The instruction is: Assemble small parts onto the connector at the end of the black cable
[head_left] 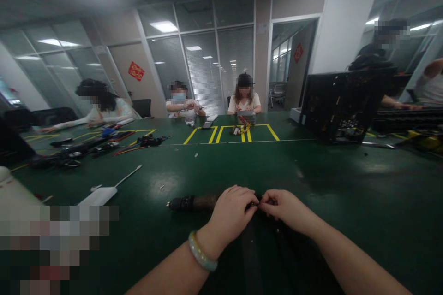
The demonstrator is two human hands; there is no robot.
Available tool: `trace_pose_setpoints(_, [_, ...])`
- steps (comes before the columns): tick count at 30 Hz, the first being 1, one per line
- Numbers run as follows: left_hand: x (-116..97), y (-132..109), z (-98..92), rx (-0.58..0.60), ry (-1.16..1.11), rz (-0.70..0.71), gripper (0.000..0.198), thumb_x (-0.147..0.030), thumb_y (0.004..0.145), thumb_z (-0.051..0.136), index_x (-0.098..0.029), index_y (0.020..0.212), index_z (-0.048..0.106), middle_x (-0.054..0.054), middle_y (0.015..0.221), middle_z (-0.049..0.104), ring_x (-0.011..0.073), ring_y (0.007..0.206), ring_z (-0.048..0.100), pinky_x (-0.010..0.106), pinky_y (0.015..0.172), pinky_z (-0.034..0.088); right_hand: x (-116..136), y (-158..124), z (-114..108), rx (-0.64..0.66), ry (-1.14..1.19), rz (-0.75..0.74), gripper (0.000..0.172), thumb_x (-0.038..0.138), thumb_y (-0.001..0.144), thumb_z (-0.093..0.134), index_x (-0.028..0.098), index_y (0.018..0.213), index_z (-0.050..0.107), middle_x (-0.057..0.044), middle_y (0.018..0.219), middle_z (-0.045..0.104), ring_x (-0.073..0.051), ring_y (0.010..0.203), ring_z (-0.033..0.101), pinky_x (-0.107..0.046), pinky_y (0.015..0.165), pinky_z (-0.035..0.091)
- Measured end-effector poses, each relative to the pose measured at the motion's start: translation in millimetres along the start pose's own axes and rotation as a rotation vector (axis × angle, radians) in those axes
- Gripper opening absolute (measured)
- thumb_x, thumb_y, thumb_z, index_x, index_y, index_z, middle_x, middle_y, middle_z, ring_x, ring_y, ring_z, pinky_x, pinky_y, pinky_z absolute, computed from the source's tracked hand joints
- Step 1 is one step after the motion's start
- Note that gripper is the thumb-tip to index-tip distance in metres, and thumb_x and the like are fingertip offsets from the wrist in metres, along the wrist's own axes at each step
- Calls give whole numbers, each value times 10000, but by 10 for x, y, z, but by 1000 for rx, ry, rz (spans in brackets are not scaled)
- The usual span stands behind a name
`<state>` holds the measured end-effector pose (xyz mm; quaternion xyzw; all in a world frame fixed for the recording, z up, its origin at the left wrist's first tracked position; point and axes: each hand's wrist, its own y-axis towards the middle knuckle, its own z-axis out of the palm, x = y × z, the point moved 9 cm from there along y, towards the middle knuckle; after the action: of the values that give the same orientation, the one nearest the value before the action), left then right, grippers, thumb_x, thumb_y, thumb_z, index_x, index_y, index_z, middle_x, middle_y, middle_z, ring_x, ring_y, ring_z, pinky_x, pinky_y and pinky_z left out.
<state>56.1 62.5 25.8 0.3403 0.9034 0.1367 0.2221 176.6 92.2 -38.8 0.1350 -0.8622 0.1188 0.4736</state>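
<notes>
A dark electric screwdriver (199,203) lies on the green table with its bit end pointing left. My left hand (232,215), with a pale bangle at the wrist, is closed over its rear part; thumb and fingers curl together there. Touching or nearly touching those fingertips, my right hand (285,209) is pinched at the tool's right end. Whatever sits in that pinch is too small and dark to name. Below the right hand a dark cord (278,231) runs down the table, hard to make out.
A black computer case (341,106) stands at the right. White adapter with a cable (100,193) lies on the left, near dark cables and parts (72,150). Coloured wires (242,126) lie beyond yellow tape lines. Several people sit or stand around the table.
</notes>
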Motion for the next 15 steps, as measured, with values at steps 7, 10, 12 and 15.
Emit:
trace_pose_setpoints(7, [24,-11,-30,-29,-6,-45,167,-209,803,655,-221,962,604,9,1054,656,199,1005,583,404,975,401,30,-27,-14,0,-6,21,162,320,829,591,167,827,643,2,674,640,-109,545,555,-181,482,393])
trace_pose_setpoints(10, [11,-5,-27,-18,10,-23,122,-219,815,648,-220,929,606,3,1077,651,200,1023,577,414,1000,379,46,-28,-12,4,-16,17,167,322,837,582,167,835,645,2,676,636,-105,541,548,-180,477,383])
trace_pose_setpoints(12, [6,1,-17,-5,18,-7,84,-209,833,630,-225,914,613,-4,1094,649,194,1040,573,412,1012,369,43,-23,-6,1,-19,12,170,326,840,578,169,835,644,3,672,631,-107,547,549,-181,477,381])
trace_pose_setpoints(15, [2,8,-4,10,26,7,79,-199,844,621,-234,915,618,-14,1095,651,181,1038,577,407,1027,358,46,-22,-3,-3,-16,6,166,323,840,575,171,830,640,5,665,626,-113,563,558,-183,490,393])
